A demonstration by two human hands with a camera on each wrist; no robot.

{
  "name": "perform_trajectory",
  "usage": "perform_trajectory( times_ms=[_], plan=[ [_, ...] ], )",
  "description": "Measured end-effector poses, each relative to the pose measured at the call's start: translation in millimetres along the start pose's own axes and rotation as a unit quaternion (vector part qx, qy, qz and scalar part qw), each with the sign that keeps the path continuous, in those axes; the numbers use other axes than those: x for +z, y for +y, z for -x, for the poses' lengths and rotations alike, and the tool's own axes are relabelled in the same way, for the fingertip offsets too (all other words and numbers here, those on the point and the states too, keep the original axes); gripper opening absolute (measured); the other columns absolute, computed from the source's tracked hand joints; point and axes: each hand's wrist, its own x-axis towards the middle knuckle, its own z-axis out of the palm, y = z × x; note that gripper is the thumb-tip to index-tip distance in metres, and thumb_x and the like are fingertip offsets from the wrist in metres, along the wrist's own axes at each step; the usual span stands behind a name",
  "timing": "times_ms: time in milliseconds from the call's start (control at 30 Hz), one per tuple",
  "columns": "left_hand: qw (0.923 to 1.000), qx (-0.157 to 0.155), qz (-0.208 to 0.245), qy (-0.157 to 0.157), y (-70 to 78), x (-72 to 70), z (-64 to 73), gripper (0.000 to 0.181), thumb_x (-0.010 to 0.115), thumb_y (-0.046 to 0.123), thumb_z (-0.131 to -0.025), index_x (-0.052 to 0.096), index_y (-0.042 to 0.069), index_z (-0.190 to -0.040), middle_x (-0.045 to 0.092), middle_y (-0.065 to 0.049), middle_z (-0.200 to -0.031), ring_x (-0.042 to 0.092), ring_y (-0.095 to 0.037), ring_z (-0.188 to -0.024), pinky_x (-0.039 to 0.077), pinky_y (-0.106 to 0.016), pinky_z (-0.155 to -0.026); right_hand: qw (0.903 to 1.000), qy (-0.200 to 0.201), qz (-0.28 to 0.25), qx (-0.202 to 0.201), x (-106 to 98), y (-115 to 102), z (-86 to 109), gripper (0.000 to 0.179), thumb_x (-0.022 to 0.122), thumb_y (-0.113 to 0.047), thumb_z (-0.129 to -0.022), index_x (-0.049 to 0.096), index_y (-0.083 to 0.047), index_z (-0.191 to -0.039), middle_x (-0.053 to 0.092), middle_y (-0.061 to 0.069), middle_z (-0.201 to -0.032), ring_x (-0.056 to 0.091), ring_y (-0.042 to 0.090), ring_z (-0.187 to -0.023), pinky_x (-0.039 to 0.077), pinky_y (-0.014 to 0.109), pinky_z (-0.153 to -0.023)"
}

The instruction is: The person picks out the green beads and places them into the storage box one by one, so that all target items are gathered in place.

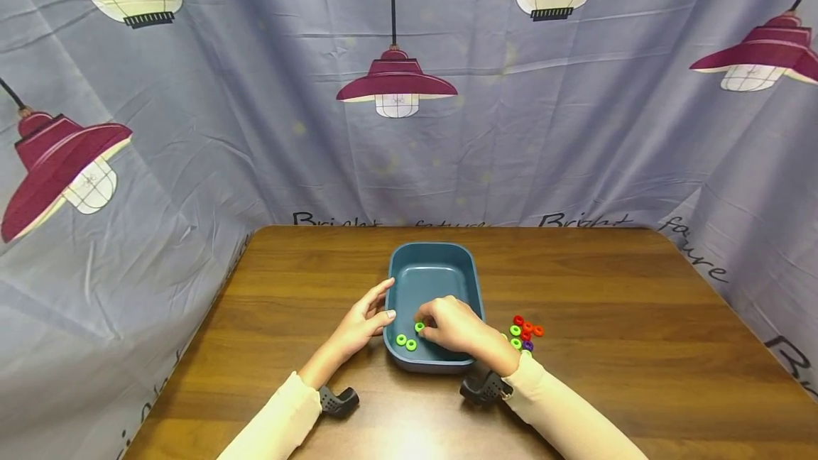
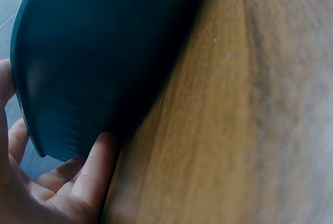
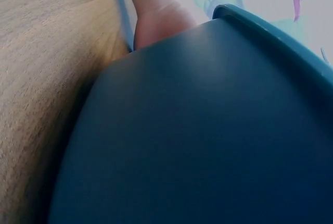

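A blue-green rectangular tray (image 1: 429, 255) with rounded corners lies on the wooden table. My left hand (image 1: 359, 321) holds its left side, thumb and fingers at the rim; in the left wrist view, fingers (image 2: 96, 174) lie against the outer wall. Over the near half of the tray, my right hand (image 1: 452, 325) reaches in, with curled fingertips around a small green ring (image 1: 419, 327). Two more green rings (image 1: 405, 342) lie on the tray floor to its left. In the right wrist view, the tray wall (image 3: 197, 130) hides the fingertips.
Right of the tray, several small rings (image 1: 527, 332) in red, orange, green and purple lie loose on the table (image 1: 613, 360), partly behind the right forearm. A grey curtain (image 1: 486, 155) printed with lamps hangs behind the table. Each wrist wears a black band (image 1: 339, 401).
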Motion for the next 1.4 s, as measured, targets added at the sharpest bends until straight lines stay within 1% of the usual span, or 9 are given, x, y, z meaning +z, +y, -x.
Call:
perform_trajectory(
  times_ms=[133, 300, 433, 600, 833, 967, 1167, 1233, 1400],
  plan=[
    [1.0000, 0.002, 0.002, -0.001, 0.3, -0.3, 0.8, 0.070, 0.056, 0.012, -0.102, 0.021, 0.007, -0.162, 0.032, -0.035, -0.157, 0.045, -0.048, -0.139, 0.056, -0.042, -0.100, 0.9999, -0.012, 0.006, -0.007, 1.5, 0.2, -0.3, 0.008, 0.080, -0.011, -0.079, 0.076, -0.013, -0.086, 0.065, -0.008, -0.068, 0.050, 0.001, -0.063, 0.041, 0.020, -0.056],
    [1.0000, 0.007, -0.001, -0.002, -0.2, -1.7, -0.3, 0.070, 0.055, 0.012, -0.102, 0.020, 0.005, -0.162, 0.032, -0.035, -0.157, 0.046, -0.047, -0.139, 0.056, -0.041, -0.100, 0.9997, -0.018, 0.007, -0.011, 2.2, -0.9, -1.5, 0.007, 0.081, -0.010, -0.078, 0.076, -0.013, -0.083, 0.066, -0.008, -0.069, 0.051, 0.002, -0.064, 0.042, 0.021, -0.057],
    [1.0000, 0.000, -0.003, -0.001, 0.8, -1.9, 1.0, 0.070, 0.056, 0.011, -0.102, 0.020, 0.006, -0.162, 0.033, -0.034, -0.157, 0.045, -0.047, -0.139, 0.056, -0.040, -0.099, 0.9995, -0.024, 0.013, -0.016, 3.2, -1.4, -2.3, 0.008, 0.081, -0.011, -0.077, 0.075, -0.014, -0.082, 0.067, -0.008, -0.071, 0.052, 0.002, -0.065, 0.044, 0.021, -0.058],
    [1.0000, -0.002, -0.006, 0.002, 1.8, -1.2, 2.0, 0.070, 0.056, 0.011, -0.101, 0.021, 0.007, -0.162, 0.033, -0.034, -0.158, 0.045, -0.047, -0.140, 0.056, -0.040, -0.100, 0.9993, -0.028, 0.013, -0.020, 4.0, -0.8, -2.6, 0.008, 0.081, -0.011, -0.077, 0.074, -0.015, -0.080, 0.062, -0.010, -0.068, 0.049, 0.001, -0.064, 0.042, 0.020, -0.057],
    [1.0000, -0.004, 0.002, -0.001, 1.2, 1.4, -0.1, 0.071, 0.056, 0.012, -0.101, 0.021, 0.009, -0.162, 0.033, -0.032, -0.158, 0.044, -0.047, -0.141, 0.056, -0.036, -0.098, 0.9992, -0.029, 0.017, -0.021, 4.7, 2.7, -1.3, 0.009, 0.081, -0.011, -0.076, 0.074, -0.015, -0.080, 0.057, -0.011, -0.065, 0.046, 0.001, -0.062, 0.038, 0.019, -0.055],
    [1.0000, -0.004, -0.001, -0.002, -1.2, 2.0, 0.4, 0.071, 0.056, 0.012, -0.101, 0.021, 0.007, -0.162, 0.033, -0.033, -0.158, 0.044, -0.047, -0.140, 0.056, -0.035, -0.098, 0.9990, -0.035, 0.013, -0.025, 6.4, 4.0, -0.6, 0.009, 0.081, -0.010, -0.075, 0.074, -0.014, -0.079, 0.055, -0.012, -0.063, 0.045, -0.001, -0.061, 0.037, 0.018, -0.054],
    [1.0000, 0.010, -0.001, 0.003, -3.8, 1.4, -0.1, 0.070, 0.056, 0.011, -0.101, 0.021, 0.004, -0.161, 0.035, -0.036, -0.155, 0.048, -0.047, -0.137, 0.057, -0.032, -0.095, 0.9987, -0.033, 0.022, -0.031, 7.4, 5.0, -1.6, 0.010, 0.081, -0.010, -0.073, 0.074, -0.015, -0.078, 0.055, -0.012, -0.061, 0.046, 0.000, -0.060, 0.038, 0.019, -0.054],
    [0.9999, 0.011, -0.003, 0.002, -4.5, 1.0, -0.6, 0.070, 0.056, 0.010, -0.101, 0.021, 0.003, -0.161, 0.035, -0.037, -0.155, 0.048, -0.046, -0.136, 0.057, -0.031, -0.094, 0.9987, -0.037, 0.022, -0.029, 6.8, 5.0, -1.7, 0.009, 0.080, -0.010, -0.073, 0.074, -0.015, -0.078, 0.055, -0.012, -0.061, 0.046, 0.000, -0.060, 0.038, 0.019, -0.055],
    [1.0000, 0.004, -0.002, 0.000, -2.2, -0.4, -0.7, 0.071, 0.056, 0.011, -0.101, 0.020, 0.005, -0.162, 0.034, -0.035, -0.157, 0.046, -0.046, -0.139, 0.056, -0.031, -0.094, 0.9981, -0.055, 0.008, -0.026, 4.5, 4.0, -4.2, 0.007, 0.080, -0.010, -0.076, 0.075, -0.014, -0.079, 0.054, -0.013, -0.061, 0.045, -0.001, -0.060, 0.038, 0.018, -0.054]
  ],
)
